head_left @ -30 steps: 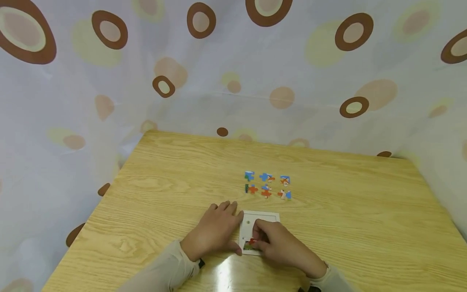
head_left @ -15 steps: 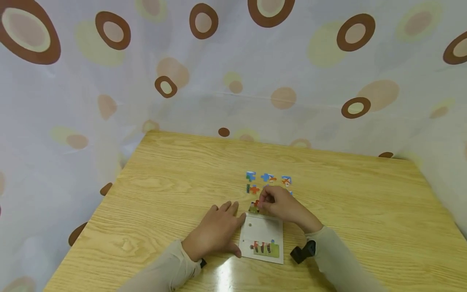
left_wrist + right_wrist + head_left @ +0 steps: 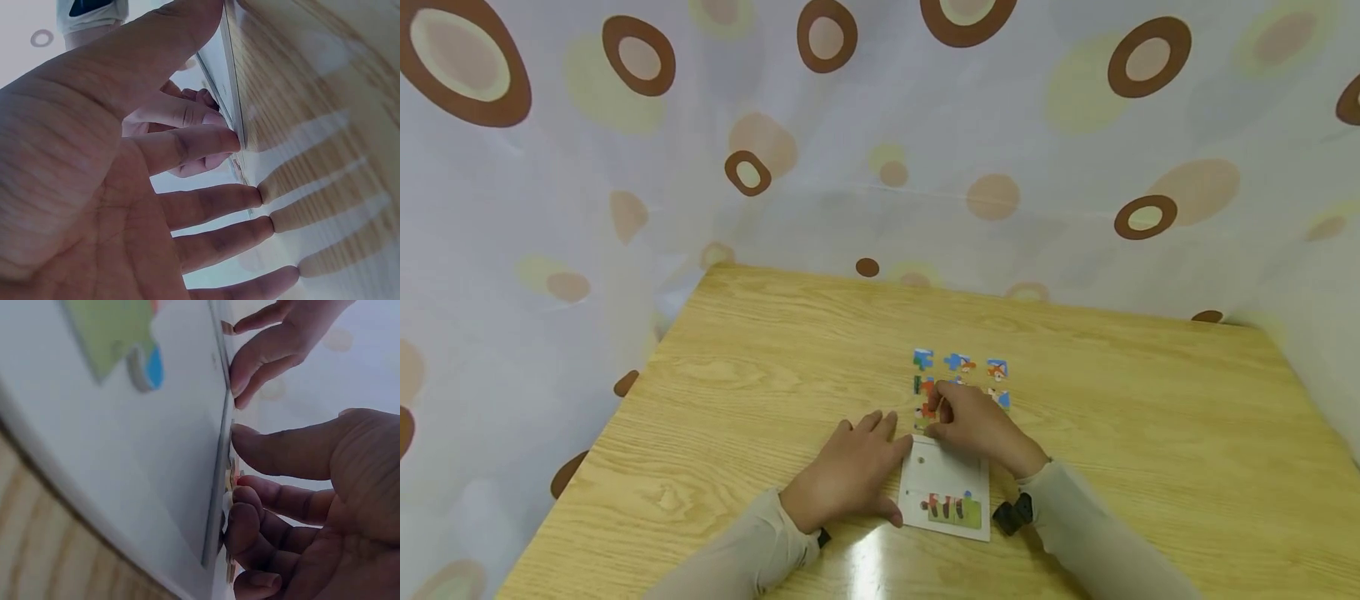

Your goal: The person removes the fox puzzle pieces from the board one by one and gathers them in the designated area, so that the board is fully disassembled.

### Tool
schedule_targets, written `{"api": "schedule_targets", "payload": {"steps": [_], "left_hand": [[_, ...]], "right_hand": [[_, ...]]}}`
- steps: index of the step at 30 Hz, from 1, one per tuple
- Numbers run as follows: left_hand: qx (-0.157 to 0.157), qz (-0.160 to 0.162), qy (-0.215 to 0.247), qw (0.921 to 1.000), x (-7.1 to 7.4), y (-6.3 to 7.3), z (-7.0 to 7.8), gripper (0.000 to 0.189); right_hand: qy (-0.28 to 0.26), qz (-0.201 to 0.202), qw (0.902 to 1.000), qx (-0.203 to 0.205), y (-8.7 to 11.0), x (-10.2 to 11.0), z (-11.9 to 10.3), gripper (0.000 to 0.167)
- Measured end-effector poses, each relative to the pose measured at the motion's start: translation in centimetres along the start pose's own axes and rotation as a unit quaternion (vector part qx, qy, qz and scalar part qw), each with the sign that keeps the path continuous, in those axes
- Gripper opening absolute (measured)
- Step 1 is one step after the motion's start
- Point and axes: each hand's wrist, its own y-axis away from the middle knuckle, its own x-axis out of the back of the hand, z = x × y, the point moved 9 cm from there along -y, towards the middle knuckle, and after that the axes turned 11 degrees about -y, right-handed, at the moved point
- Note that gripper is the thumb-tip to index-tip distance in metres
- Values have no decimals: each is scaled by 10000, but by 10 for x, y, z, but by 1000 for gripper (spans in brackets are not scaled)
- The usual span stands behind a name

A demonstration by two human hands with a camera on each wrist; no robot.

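Note:
A white puzzle board [image 3: 942, 471] lies on the table, with joined green and red pieces [image 3: 958, 511] in its lower part. My left hand [image 3: 850, 467] rests at the board's left edge, index finger and thumb at its corners. In the left wrist view its other fingertips [image 3: 265, 223] touch the table. Just beyond the board's far edge, my right hand [image 3: 977, 425] holds a red and green puzzle piece [image 3: 921, 423] low at the table, between thumb and index finger. The right wrist view shows orange puzzle piece edges [image 3: 235, 470] beside the index fingertip; the rest is hidden.
Loose blue and orange pieces [image 3: 997, 369] lie in rows behind the board, some partly covered by the right hand. Wood-grain table [image 3: 775, 350] surrounds them. A cloth with brown ovals [image 3: 880, 225] hangs behind and at the sides.
My right hand has lifted a red and green piece from the board's lower left and carried it beyond the far edge, below the loose rows. My left hand stays at the board.

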Motion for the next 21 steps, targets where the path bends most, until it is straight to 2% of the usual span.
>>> {"api": "schedule_targets", "payload": {"steps": [6, 11, 17, 21], "left_hand": [[25, -54, 37, 10000, 2, 0, 0, 98], [33, -50, 73, 10000, 2, 1, 0, 99], [27, -27, 96, 9999, 0, -1, -1, 100], [9, 44, 32, 10000, 1, 0, -3, 99]], "right_hand": [[206, 147, 9997, -12, 1, 0, -1, 14], [324, 429, 9984, 180, 7, 6, -4, 18], [1067, 848, 9875, 796, 44, 10, -13, 25], [1130, 631, 9823, 1357, 71, -6, -22, 32]]}}
